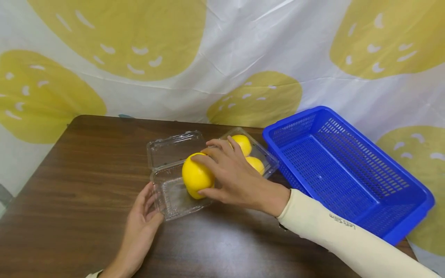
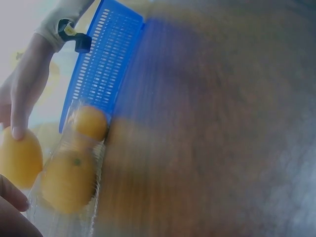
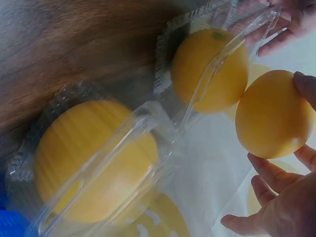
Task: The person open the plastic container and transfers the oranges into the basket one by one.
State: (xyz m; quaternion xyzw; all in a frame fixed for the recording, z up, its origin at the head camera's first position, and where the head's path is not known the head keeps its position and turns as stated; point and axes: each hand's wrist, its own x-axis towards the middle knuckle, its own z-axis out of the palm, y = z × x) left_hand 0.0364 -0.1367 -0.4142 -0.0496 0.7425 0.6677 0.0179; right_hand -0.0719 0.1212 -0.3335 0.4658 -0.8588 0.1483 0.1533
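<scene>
My right hand [image 1: 229,170] holds an orange [image 1: 197,173] with thumb and fingers, above the left clear plastic clamshell box [image 1: 170,210]. Another orange [image 3: 210,71] sits in that box, shown in the right wrist view; from the head it is mostly hidden under the held one. The box's hinged lid [image 1: 175,148] lies folded back. At its left end, my left hand [image 1: 140,224] grips the box with thumb and curled fingers. Beside it to the right stands a second clear plastic box [image 1: 269,158], with one orange [image 1: 242,144] and another orange [image 1: 255,164] in view.
A blue plastic basket [image 1: 342,166] with slotted walls stands on the right, close against the second box. All of it rests on a brown wooden table [image 1: 87,185]. Behind the table hangs a white cloth [image 1: 240,50] with large yellow fruit prints.
</scene>
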